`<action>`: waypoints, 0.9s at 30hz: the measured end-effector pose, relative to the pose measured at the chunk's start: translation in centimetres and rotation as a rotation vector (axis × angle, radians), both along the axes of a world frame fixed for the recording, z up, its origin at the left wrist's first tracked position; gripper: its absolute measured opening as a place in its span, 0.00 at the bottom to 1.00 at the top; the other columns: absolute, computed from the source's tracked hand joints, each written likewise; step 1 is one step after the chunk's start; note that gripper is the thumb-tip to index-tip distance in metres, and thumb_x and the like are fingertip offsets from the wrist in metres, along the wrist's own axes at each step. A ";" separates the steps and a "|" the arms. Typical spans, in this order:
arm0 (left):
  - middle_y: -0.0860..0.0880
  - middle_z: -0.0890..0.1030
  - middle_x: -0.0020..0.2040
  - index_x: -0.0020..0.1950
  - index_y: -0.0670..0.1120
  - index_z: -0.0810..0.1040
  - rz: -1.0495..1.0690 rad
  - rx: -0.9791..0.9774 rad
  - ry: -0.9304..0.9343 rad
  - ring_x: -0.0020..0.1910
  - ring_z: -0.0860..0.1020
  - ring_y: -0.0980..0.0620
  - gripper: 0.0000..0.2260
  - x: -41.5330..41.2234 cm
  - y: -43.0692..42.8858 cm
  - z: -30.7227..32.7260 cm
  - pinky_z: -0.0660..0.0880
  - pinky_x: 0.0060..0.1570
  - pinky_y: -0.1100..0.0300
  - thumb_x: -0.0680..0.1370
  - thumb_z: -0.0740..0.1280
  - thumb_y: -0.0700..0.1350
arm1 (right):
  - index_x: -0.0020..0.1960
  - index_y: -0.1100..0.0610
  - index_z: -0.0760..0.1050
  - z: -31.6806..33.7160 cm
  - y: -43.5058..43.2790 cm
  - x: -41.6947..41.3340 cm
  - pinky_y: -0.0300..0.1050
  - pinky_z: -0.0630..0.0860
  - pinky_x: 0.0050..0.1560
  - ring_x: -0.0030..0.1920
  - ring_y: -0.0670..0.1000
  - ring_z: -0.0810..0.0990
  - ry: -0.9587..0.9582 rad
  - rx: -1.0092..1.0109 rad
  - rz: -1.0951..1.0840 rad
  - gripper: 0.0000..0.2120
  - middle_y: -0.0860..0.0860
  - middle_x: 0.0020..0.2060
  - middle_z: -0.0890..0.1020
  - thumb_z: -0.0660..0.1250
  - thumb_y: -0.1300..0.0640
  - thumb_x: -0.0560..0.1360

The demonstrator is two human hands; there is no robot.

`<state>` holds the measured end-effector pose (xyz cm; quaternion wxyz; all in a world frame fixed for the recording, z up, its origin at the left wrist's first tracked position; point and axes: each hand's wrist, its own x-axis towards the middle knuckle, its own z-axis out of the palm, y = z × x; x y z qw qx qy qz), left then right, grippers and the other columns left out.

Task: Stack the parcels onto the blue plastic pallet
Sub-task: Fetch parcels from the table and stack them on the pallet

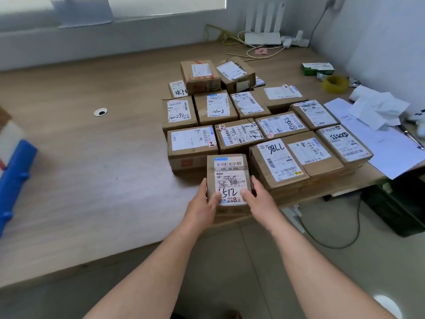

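Note:
A small brown cardboard parcel (227, 178) with a white label marked 1512 sits at the table's front edge. My left hand (204, 203) grips its left side and my right hand (257, 199) grips its right side, thumbs on top. Behind it lie several more labelled cardboard parcels (241, 116) packed close together on the wooden table (92, 169). A blue plastic pallet (13, 178) shows only in part at the far left edge.
Loose white papers (377, 125), a yellow tape roll (335, 84) and a green box (317, 68) lie at the right. A white router (263, 33) with cables stands at the back. A black box (400, 203) and a cable are on the floor right.

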<state>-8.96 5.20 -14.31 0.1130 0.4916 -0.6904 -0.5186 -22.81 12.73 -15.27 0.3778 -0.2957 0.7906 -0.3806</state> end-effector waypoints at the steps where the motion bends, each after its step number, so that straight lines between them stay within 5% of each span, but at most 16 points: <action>1: 0.54 0.74 0.68 0.77 0.54 0.55 0.004 0.013 0.014 0.64 0.73 0.54 0.26 0.1 0.1 -0.1 0.70 0.63 0.59 0.81 0.60 0.49 | 0.79 0.48 0.51 -0.1 0.2 0.0 0.52 0.63 0.71 0.71 0.51 0.66 -0.031 -0.018 0.022 0.29 0.50 0.73 0.67 0.58 0.49 0.81; 5: 0.54 0.71 0.71 0.78 0.57 0.52 0.035 0.042 0.034 0.68 0.70 0.54 0.28 0.4 0.5 -0.6 0.67 0.69 0.51 0.81 0.61 0.49 | 0.78 0.48 0.54 -0.2 0.6 0.1 0.49 0.63 0.71 0.71 0.49 0.67 -0.107 -0.062 0.055 0.30 0.48 0.72 0.68 0.60 0.51 0.79; 14: 0.54 0.71 0.70 0.77 0.58 0.50 0.067 -0.020 0.095 0.66 0.71 0.54 0.28 3.7 0.6 0.8 0.69 0.67 0.50 0.81 0.60 0.48 | 0.74 0.44 0.56 1.3 1.1 2.4 0.31 0.66 0.56 0.57 0.36 0.73 -0.187 -0.202 0.106 0.33 0.35 0.55 0.72 0.68 0.60 0.76; 17: 0.54 0.72 0.69 0.77 0.59 0.52 0.082 -0.082 0.131 0.65 0.73 0.54 0.27 5.7 0.0 1.9 0.70 0.66 0.50 0.81 0.60 0.48 | 0.73 0.38 0.55 2.3 0.3 4.0 0.45 0.67 0.65 0.65 0.44 0.71 -0.177 -0.232 0.144 0.38 0.39 0.61 0.74 0.72 0.49 0.70; 21: 0.55 0.77 0.63 0.75 0.60 0.56 0.077 -0.159 0.174 0.59 0.77 0.56 0.25 9.3 -1.4 4.2 0.75 0.61 0.53 0.81 0.61 0.47 | 0.74 0.40 0.58 4.1 -1.3 6.8 0.32 0.69 0.55 0.59 0.34 0.70 -0.173 -0.325 0.171 0.41 0.42 0.61 0.75 0.70 0.45 0.64; 25: 0.52 0.76 0.65 0.75 0.58 0.57 0.094 -0.194 0.196 0.60 0.76 0.57 0.23 14.2 -3.1 6.7 0.74 0.60 0.58 0.81 0.60 0.49 | 0.71 0.36 0.61 5.4 -3.4 10.2 0.53 0.76 0.62 0.62 0.47 0.76 -0.200 -0.399 0.191 0.40 0.47 0.60 0.79 0.72 0.43 0.62; 27: 0.51 0.71 0.70 0.77 0.56 0.55 0.143 -0.238 0.155 0.65 0.72 0.55 0.25 17.0 -4.2 7.9 0.70 0.61 0.60 0.81 0.58 0.52 | 0.69 0.35 0.62 6.3 -4.6 12.2 0.53 0.78 0.59 0.59 0.49 0.79 -0.218 -0.433 0.212 0.37 0.48 0.58 0.81 0.73 0.45 0.63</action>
